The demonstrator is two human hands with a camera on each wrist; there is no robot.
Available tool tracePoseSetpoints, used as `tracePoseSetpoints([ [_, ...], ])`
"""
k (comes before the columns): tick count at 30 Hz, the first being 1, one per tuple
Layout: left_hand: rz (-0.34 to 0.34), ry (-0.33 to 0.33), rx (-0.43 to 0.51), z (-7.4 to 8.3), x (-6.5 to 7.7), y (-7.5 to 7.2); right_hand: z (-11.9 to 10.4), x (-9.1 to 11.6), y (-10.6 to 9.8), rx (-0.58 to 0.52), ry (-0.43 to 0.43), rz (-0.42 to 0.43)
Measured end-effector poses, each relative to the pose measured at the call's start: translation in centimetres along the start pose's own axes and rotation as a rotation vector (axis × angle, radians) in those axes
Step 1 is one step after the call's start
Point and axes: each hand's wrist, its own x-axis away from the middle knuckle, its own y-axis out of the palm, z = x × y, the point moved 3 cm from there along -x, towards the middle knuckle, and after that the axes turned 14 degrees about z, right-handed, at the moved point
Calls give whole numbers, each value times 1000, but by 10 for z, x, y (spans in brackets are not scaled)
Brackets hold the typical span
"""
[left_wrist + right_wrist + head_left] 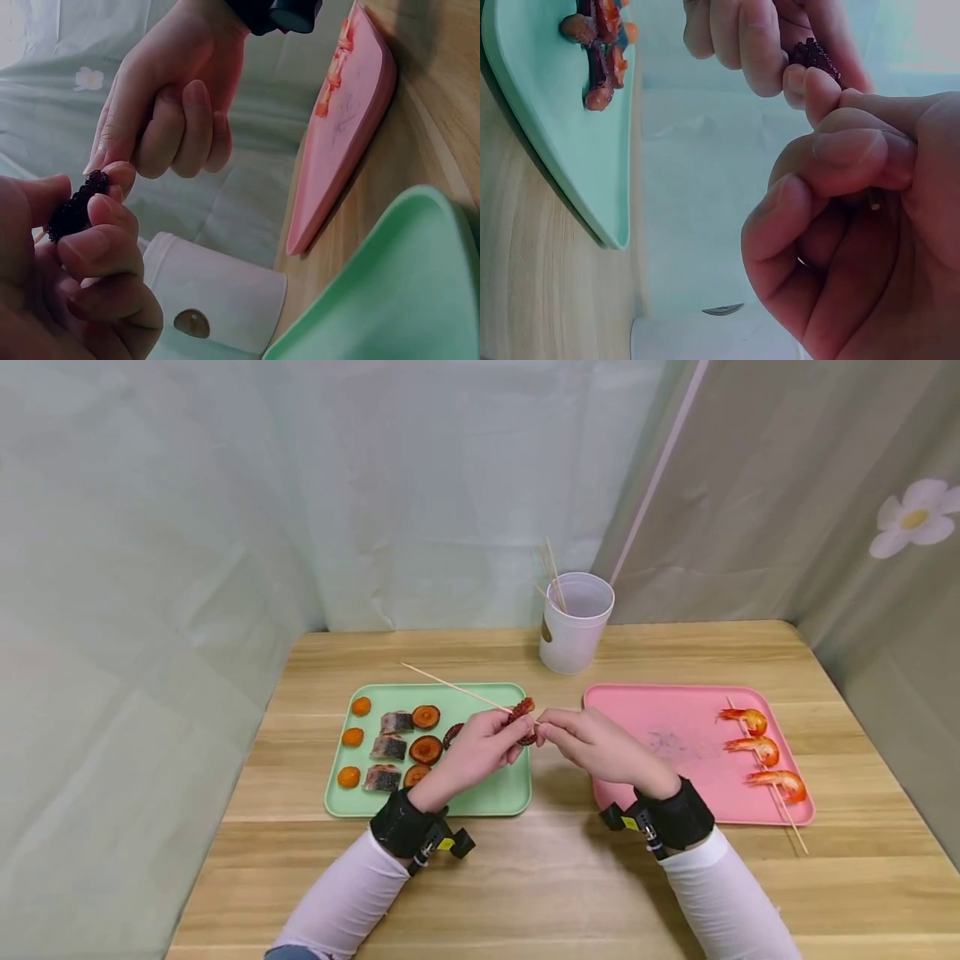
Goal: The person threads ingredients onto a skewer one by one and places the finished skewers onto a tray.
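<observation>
A thin wooden skewer (450, 685) is held above the right end of the green tray (495, 793), pointing back and left. A dark red tentacle piece (522, 710) sits on it. My left hand (495, 743) pinches this piece (75, 210) between thumb and fingers. My right hand (573, 735) touches the left fingertips, and its curled fingers grip the skewer's near end (874, 201). In the right wrist view the piece (815, 56) shows between both hands' fingertips.
On the green tray lie carrot slices (349, 737), fish chunks (388, 747), mushroom slices (425, 748) and another tentacle piece (452, 733). The pink tray (675, 735) to the right carries a skewer of three shrimps (757, 747). A white cup (573, 627) with spare skewers stands behind.
</observation>
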Motion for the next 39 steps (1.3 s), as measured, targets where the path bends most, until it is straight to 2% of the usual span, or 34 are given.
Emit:
tracePoseSetpoints([
  [11, -38, 65, -67, 3, -1, -4, 1, 1, 0, -13, 17, 4],
  [19, -72, 123, -69, 4, -1, -8, 1, 2, -3, -27, 53, 44],
  [24, -65, 154, -81, 6, -4, -14, 3, 2, -7, -36, 61, 72],
  [32, -18, 149, -100, 11, -8, -35, 2, 2, -12, -36, 37, 103],
  [35, -4, 153, -147, 10, -11, -45, 2, 2, -13, -28, 29, 112],
  [39, -13, 157, -259, 8, -14, -61, 3, 2, -14, -20, 25, 122],
])
